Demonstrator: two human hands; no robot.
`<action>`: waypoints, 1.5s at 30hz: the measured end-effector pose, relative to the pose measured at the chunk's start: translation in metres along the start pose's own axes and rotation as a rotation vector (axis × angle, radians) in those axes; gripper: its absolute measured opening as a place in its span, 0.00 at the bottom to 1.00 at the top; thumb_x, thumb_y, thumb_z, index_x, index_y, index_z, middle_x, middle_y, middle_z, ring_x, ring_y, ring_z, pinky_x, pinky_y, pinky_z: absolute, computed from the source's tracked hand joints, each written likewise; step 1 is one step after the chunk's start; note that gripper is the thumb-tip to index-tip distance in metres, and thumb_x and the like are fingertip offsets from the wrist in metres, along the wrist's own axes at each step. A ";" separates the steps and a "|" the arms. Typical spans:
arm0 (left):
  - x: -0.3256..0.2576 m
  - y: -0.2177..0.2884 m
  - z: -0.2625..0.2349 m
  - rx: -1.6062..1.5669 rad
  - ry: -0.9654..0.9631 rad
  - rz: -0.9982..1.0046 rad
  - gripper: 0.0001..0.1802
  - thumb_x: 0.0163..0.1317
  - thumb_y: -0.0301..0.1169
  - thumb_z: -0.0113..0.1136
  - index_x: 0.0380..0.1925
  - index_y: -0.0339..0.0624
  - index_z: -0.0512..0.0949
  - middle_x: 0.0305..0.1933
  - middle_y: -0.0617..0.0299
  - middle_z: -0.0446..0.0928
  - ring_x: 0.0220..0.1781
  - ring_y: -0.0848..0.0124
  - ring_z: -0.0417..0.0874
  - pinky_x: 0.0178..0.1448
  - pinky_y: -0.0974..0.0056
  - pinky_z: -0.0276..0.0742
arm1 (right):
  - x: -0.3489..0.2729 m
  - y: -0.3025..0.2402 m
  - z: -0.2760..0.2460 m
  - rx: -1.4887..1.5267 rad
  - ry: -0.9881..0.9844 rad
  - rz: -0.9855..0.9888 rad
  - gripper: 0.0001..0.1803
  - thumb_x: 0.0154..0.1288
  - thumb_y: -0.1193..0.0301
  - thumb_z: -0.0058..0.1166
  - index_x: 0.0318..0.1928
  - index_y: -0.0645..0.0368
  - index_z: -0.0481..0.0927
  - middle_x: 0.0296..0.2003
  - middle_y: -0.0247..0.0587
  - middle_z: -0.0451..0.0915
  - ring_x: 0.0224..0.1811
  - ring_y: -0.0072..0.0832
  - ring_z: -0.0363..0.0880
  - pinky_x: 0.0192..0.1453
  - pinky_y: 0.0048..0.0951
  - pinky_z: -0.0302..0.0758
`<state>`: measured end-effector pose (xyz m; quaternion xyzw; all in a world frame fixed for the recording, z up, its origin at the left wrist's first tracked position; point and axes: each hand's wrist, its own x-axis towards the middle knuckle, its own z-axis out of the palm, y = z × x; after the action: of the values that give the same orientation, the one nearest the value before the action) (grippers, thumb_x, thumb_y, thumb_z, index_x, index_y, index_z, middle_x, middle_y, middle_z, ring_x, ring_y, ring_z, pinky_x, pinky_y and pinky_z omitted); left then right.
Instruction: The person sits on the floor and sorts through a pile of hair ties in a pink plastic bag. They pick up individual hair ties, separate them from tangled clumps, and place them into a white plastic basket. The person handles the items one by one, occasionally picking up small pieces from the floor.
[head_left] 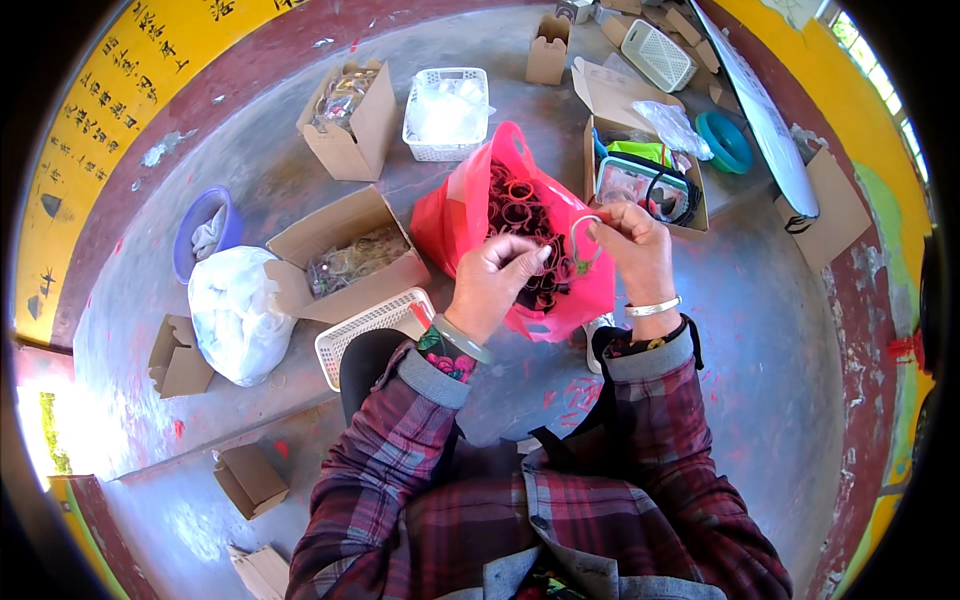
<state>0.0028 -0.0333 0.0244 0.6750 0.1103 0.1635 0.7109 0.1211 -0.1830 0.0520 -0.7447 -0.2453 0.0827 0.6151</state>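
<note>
The bag (440, 222) is solid pinkish red. Its contents (515, 212) appear near-black with red rings, though individual hues are hard to separate here. The ring (574, 240) is pale with a green section. The jacket (470, 530) carries a maroon, black and pale grey plaid; its cuffs (432, 376) are plain grey. The inner sleeve (442, 352) is floral: pink and green on black. The right bracelet (655, 308) is silver. One basin (184, 240) is purple, another basin (725, 160) teal. The perforated basket (440, 152) is white. The wall (75, 165) is yellow with black lettering.
</note>
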 end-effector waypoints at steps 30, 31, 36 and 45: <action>0.002 -0.007 0.005 -0.568 -0.171 -0.241 0.18 0.68 0.37 0.42 0.49 0.35 0.70 0.46 0.54 0.76 0.47 0.67 0.78 0.49 0.62 0.77 | -0.010 -0.015 0.022 -0.519 -0.071 -0.547 0.06 0.44 0.77 0.59 0.27 0.56 0.81 0.53 0.49 0.71 0.60 0.49 0.64 0.60 0.41 0.63; 0.002 -0.008 0.005 -0.567 -0.173 -0.242 0.18 0.68 0.37 0.42 0.50 0.35 0.70 0.46 0.54 0.76 0.46 0.67 0.78 0.49 0.62 0.77 | -0.010 -0.014 0.021 -0.520 -0.084 -0.530 0.05 0.44 0.77 0.59 0.27 0.56 0.81 0.53 0.48 0.72 0.59 0.48 0.64 0.60 0.41 0.64; 0.001 -0.009 0.008 -0.498 -0.170 -0.257 0.19 0.68 0.37 0.42 0.50 0.34 0.70 0.46 0.54 0.76 0.46 0.67 0.78 0.50 0.62 0.77 | -0.011 -0.003 0.021 -0.474 -0.107 -0.386 0.05 0.43 0.76 0.59 0.25 0.56 0.81 0.51 0.48 0.74 0.58 0.45 0.66 0.59 0.37 0.65; 0.001 -0.012 0.008 -0.484 -0.165 -0.278 0.19 0.68 0.37 0.42 0.50 0.34 0.70 0.45 0.55 0.76 0.45 0.68 0.79 0.49 0.63 0.78 | -0.011 -0.005 0.021 -0.501 -0.097 -0.426 0.05 0.44 0.78 0.56 0.25 0.58 0.81 0.50 0.51 0.74 0.56 0.46 0.68 0.57 0.37 0.67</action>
<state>0.0082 -0.0409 0.0129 0.4751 0.1012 0.0308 0.8736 0.1011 -0.1694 0.0500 -0.7999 -0.4374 -0.0751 0.4041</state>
